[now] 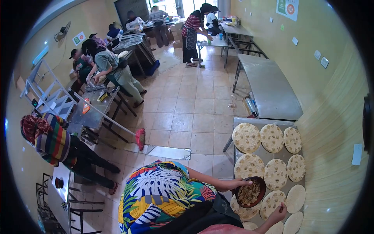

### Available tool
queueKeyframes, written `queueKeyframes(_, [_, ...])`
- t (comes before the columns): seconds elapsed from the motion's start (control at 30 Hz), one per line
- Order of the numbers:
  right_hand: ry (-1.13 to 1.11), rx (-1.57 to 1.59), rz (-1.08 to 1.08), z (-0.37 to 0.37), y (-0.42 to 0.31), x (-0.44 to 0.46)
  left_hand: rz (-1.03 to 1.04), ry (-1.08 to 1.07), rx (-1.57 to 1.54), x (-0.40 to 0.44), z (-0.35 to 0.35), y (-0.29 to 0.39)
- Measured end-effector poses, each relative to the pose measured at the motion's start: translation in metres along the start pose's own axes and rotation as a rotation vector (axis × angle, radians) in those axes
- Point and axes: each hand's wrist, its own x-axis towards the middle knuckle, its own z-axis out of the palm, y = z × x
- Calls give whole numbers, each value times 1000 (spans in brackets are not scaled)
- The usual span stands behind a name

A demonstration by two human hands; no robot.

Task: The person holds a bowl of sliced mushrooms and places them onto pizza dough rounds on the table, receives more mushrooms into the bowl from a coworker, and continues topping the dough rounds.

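My left hand point(242, 182) grips the rim of a brown bowl point(262, 187), thumb on its edge. Chopped brownish pieces point(248, 194) fill the bowl, their kind unclear. The bowl is held over round flat breads. My right hand point(278, 213) is lower right of the bowl, above the breads, with its fingers pinched together; anything between them is too small to make out. Near it lie a bread dotted with pieces point(271, 202) and a plain bread point(296, 197). Several more dotted breads, such as one at the far left point(246, 137), lie in rows on the metal table point(238, 121).
Beyond my table stands another metal table point(269, 85) along the right wall. To the left, a person in a striped top point(54, 136) stands near side tables. A broom with a red head point(140, 139) leans across the floor. Other people stand at tables farther back.
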Motion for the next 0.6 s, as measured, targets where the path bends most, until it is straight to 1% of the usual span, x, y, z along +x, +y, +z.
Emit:
queueKeyframes(0.03, [6, 89, 0, 0, -5, -5, 9, -13, 10, 2, -5, -2])
queueKeyframes(0.1, [14, 94, -17, -2, -27, -21, 11, -104, 34, 8, -16, -2])
queueKeyframes(0.13, [2, 97, -33, -1, -40, -28, 25, -113, 44, 9, -21, -1])
queueKeyframes(0.2, [30, 114, -35, 3, -64, -42, 50, -199, 26, 0, -27, 14])
queueKeyframes(0.27, [51, 124, -30, 7, -86, -53, 46, -205, 38, 1, -38, 19])
queueKeyframes(0.33, [23, 126, -41, 14, -111, -63, 142, -158, 57, -9, -46, 25])
queueKeyframes(0.37, [30, 122, -41, 17, -117, -67, 142, -167, 58, -16, -50, 30])
queueKeyframes(0.43, [-16, 129, -46, 30, -131, -72, 41, -129, 58, -32, -63, 41])
queueKeyframes(0.47, [-10, 131, -44, 36, -142, -76, 52, -157, 52, -35, -70, 41])
queueKeyframes(0.57, [46, 183, -93, 57, -171, -89, 58, -165, 40, -75, -85, 68])
queueKeyframes(0.6, [45, 181, -113, 65, -175, -92, 46, -69, 16, -44, -104, 30])
